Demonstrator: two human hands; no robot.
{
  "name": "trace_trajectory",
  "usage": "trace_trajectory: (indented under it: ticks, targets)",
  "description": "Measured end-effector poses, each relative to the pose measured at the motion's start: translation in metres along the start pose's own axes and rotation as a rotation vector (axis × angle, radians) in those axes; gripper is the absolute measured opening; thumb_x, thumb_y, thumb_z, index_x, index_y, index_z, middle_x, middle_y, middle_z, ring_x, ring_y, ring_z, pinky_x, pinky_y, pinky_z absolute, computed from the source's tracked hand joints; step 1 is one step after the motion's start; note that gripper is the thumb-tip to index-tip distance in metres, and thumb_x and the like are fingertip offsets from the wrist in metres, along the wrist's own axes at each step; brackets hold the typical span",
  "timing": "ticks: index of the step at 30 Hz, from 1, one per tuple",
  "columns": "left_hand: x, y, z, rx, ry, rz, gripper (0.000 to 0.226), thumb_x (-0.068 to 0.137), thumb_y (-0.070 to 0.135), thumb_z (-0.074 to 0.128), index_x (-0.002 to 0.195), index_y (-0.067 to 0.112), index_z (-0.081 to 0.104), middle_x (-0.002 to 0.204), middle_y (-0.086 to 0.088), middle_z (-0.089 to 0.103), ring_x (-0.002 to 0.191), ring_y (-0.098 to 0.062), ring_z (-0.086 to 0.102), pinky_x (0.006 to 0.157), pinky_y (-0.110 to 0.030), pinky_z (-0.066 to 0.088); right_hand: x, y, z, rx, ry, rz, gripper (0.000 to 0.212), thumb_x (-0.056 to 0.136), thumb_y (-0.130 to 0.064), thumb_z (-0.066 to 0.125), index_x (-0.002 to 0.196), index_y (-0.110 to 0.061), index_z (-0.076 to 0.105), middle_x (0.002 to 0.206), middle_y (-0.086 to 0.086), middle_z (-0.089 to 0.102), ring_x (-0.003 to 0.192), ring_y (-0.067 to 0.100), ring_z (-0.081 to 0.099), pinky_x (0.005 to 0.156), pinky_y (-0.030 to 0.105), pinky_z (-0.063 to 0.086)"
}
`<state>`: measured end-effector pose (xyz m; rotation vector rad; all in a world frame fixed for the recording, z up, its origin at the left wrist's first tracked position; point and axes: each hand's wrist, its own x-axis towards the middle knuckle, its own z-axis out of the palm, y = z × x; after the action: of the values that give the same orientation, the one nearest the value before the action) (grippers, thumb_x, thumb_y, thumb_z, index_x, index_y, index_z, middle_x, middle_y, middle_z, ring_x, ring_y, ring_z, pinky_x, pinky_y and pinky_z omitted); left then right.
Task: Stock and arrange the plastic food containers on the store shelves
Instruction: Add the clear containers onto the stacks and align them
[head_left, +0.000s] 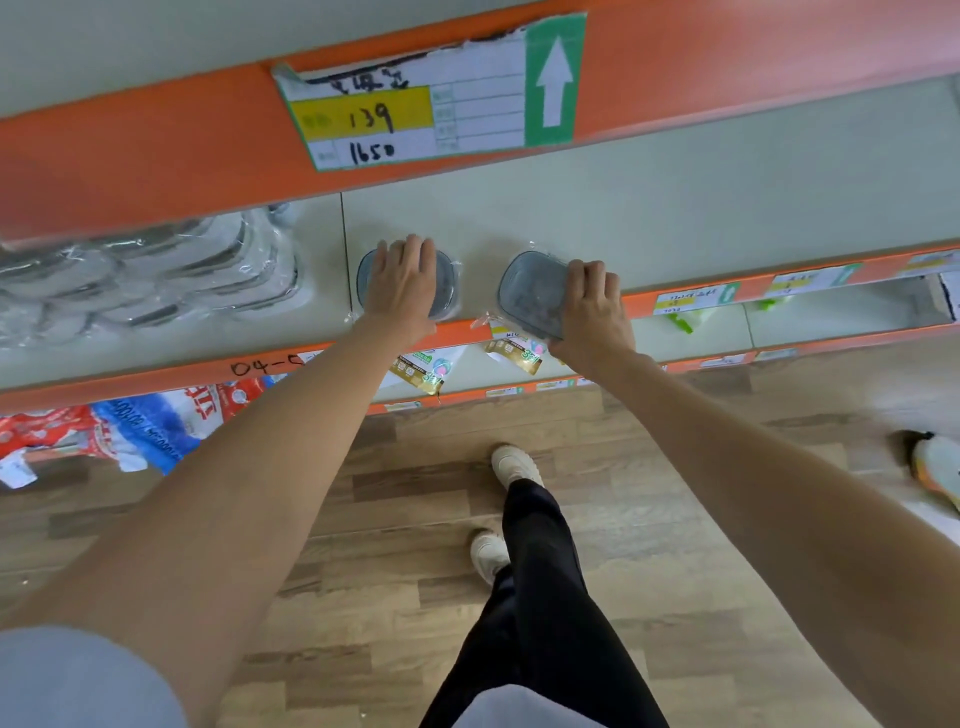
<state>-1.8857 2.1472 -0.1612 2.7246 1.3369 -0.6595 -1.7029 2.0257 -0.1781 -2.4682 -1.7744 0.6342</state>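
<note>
You had both arms stretched out to the shelf (649, 218), one wrapped container under each palm. Your left hand (402, 283) lay flat with straight fingers on the left container (449, 291), pressing rather than gripping; your right hand (592, 306) curled over the near edge of the right container (530, 291), which sat tilted at the shelf lip. To do this well, I judged you should slide both back from the edge, square them side by side and keep their hanging labels (421, 371) facing out. At nine o'clock from your left hand, the stack of bagged containers (156, 280) crowded the shelf, so watch the plastic wrap snagging there. Overhead at twelve o'clock the price tag (431, 98) marked the orange rail; below lay the wooden floor (415, 519).
</note>
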Motion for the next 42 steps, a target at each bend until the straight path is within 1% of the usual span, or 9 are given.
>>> trace_trajectory:
  ticks: [5,11,14,19,27,30,33,36,42]
  targets:
    - [-0.021,-0.017,0.006,-0.018,0.162,-0.003,0.084,0.072,0.036,0.077,0.135,0.0,0.033,0.128,-0.019,0.039,0.117,-0.035,0.038,0.107,-0.042,0.023,-0.001,-0.003,-0.004,-0.002,-0.03,-0.007,0.082,0.076,-0.021,0.069,0.139,0.002,0.021,0.132,0.018,0.031,0.116,0.033,0.035,0.097,0.033,0.032]
    - [-0.083,-0.028,0.003,-0.035,0.041,-0.024,0.09,0.067,0.045,0.076,0.137,0.011,0.032,0.129,-0.014,0.034,0.117,-0.03,0.037,0.099,-0.045,0.032,-0.029,-0.041,-0.002,0.052,-0.146,-0.082,0.082,0.07,-0.022,0.075,0.133,0.0,0.028,0.129,0.016,0.032,0.116,0.034,0.036,0.093,0.037,0.039]
    - [-0.126,-0.037,0.001,-0.051,0.035,-0.068,0.091,0.065,0.049,0.075,0.138,0.014,0.032,0.13,-0.012,0.033,0.118,-0.03,0.035,0.1,-0.047,0.032,-0.053,-0.07,0.003,0.097,-0.129,-0.125,0.081,0.068,-0.023,0.075,0.132,-0.002,0.03,0.128,0.014,0.032,0.117,0.033,0.036,0.089,0.04,0.041]
    - [-0.2,-0.07,-0.016,-0.258,0.048,-0.203,0.091,0.062,0.05,0.078,0.136,0.018,0.035,0.128,-0.011,0.03,0.117,-0.031,0.032,0.094,-0.039,0.039,-0.088,-0.111,-0.015,0.149,-0.064,-0.266,0.083,0.061,-0.028,0.078,0.129,-0.006,0.036,0.125,0.01,0.035,0.115,0.03,0.037,0.091,0.036,0.039]
    - [-0.272,-0.103,-0.087,-0.428,0.157,-0.198,0.1,0.069,0.054,0.075,0.147,0.023,0.022,0.133,-0.007,0.03,0.126,-0.029,0.032,0.105,-0.047,0.032,-0.142,-0.144,-0.102,0.114,0.122,-0.419,0.088,0.065,-0.058,0.074,0.129,-0.008,0.039,0.121,0.011,0.039,0.111,0.029,0.04,0.092,0.039,0.039]
    - [-0.285,-0.107,-0.123,-0.418,0.234,-0.158,0.1,0.071,0.058,0.071,0.148,0.021,0.019,0.145,-0.006,0.029,0.134,-0.027,0.029,0.11,-0.05,0.026,-0.156,-0.146,-0.144,0.118,0.136,-0.426,0.088,0.065,-0.063,0.072,0.128,-0.01,0.041,0.118,0.008,0.041,0.111,0.027,0.042,0.093,0.037,0.039]
    - [-0.294,-0.11,-0.156,-0.429,0.381,-0.115,0.097,0.07,0.058,0.072,0.145,0.018,0.025,0.147,-0.005,0.035,0.13,-0.025,0.038,0.106,-0.042,0.035,-0.163,-0.147,-0.186,0.125,0.179,-0.44,0.084,0.063,-0.061,0.074,0.123,-0.011,0.045,0.112,0.005,0.043,0.109,0.026,0.046,0.092,0.035,0.04]
    - [-0.296,-0.112,-0.187,-0.447,0.519,-0.078,0.088,0.07,0.057,0.072,0.139,0.017,0.034,0.137,-0.002,0.045,0.12,-0.022,0.045,0.095,-0.035,0.04,-0.165,-0.144,-0.225,0.139,0.291,-0.475,0.081,0.063,-0.053,0.078,0.125,-0.01,0.047,0.112,0.005,0.044,0.109,0.026,0.046,0.093,0.034,0.039]
    - [-0.265,-0.102,-0.247,-0.356,0.616,-0.083,0.086,0.069,0.063,0.069,0.134,0.018,0.037,0.13,-0.001,0.042,0.119,-0.023,0.042,0.097,-0.043,0.034,-0.157,-0.126,-0.295,0.094,0.427,-0.504,0.083,0.065,-0.043,0.081,0.13,-0.008,0.044,0.119,0.01,0.038,0.112,0.028,0.043,0.097,0.036,0.039]
